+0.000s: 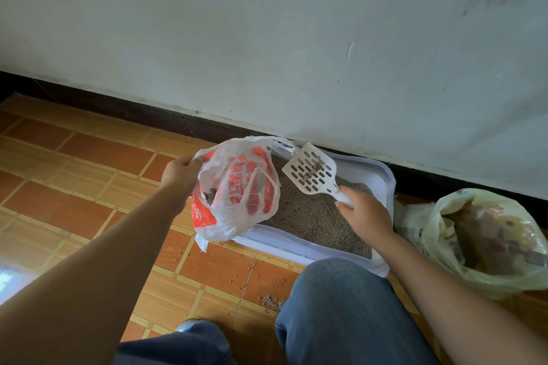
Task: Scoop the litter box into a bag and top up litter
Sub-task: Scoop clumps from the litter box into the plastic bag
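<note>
A pale lilac litter box (382,178) filled with grey litter (308,213) stands on the floor against the wall. My left hand (181,173) grips the rim of a white and red plastic bag (237,190), held open over the box's left end; dark clumps lie inside it. My right hand (363,215) holds the handle of a white slotted scoop (310,169), raised above the litter with a few dark bits on its blade, just right of the bag's mouth.
A yellowish open bag (486,234) with brown contents sits on the floor right of the box. Spilled litter grains (271,301) dot the orange tiles (89,175) in front. My knees in blue jeans (338,305) are close to the box. The white wall (267,38) runs behind.
</note>
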### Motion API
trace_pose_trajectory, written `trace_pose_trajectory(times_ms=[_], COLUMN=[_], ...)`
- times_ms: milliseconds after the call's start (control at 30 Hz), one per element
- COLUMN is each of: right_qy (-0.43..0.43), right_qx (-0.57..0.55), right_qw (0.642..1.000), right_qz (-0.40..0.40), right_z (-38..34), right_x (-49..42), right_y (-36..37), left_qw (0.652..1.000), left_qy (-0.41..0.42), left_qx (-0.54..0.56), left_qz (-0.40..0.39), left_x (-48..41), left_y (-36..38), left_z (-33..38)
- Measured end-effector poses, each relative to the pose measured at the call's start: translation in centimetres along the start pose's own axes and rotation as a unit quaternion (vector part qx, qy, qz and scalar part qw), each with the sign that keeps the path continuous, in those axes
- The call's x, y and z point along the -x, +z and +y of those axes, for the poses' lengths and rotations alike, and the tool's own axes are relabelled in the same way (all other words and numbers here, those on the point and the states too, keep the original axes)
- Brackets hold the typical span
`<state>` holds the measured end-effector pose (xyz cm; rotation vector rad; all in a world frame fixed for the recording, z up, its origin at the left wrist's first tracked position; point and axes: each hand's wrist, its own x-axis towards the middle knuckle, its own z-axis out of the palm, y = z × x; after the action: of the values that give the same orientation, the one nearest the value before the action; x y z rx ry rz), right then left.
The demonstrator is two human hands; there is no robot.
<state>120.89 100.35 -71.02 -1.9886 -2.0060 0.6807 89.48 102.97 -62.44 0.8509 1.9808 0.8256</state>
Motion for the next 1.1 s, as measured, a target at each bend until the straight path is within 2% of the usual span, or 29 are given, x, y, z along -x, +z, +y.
trace_pose_trajectory(times_ms=[200, 567, 700, 833, 967, 1100], right_qy=[0.012, 0.063, 0.032, -0.022, -0.065, -0.151], right_qx=[0.019, -0.091, -0.063, 0.019, 0.060, 0.141], right_qw=[1.000, 0.994, 0.990, 0.974, 0.971, 0.968], right_qz=[-0.010, -0.023, -0.121, -0.225, -0.221, -0.141], right_z=[-0.6, -1.7, -4.0, -6.8, -9.8, -13.0], right_x=[-0.1, -2.2, -3.1, -3.5, -4.5, -5.4], right_y=[-0.3, -1.1, -1.8, -1.1, 0.7, 1.8], left_qw=[0.999, 0.990, 0.987, 0.986, 0.984, 0.982], left_qy=[-0.018, -0.045, -0.054, -0.060, -0.066, -0.067], left_qx=[0.025, 0.134, 0.146, 0.152, 0.163, 0.177], left_qz=[-0.009, 0.025, 0.029, 0.025, 0.026, 0.028], left_x=[0.5, -0.1, -0.1, -0.2, -0.2, -0.2], left_y=[0.5, -1.4, -1.8, -1.9, -2.1, -2.4], left_z=[0.0, -0.5, -0.7, -0.6, -0.5, -0.5])
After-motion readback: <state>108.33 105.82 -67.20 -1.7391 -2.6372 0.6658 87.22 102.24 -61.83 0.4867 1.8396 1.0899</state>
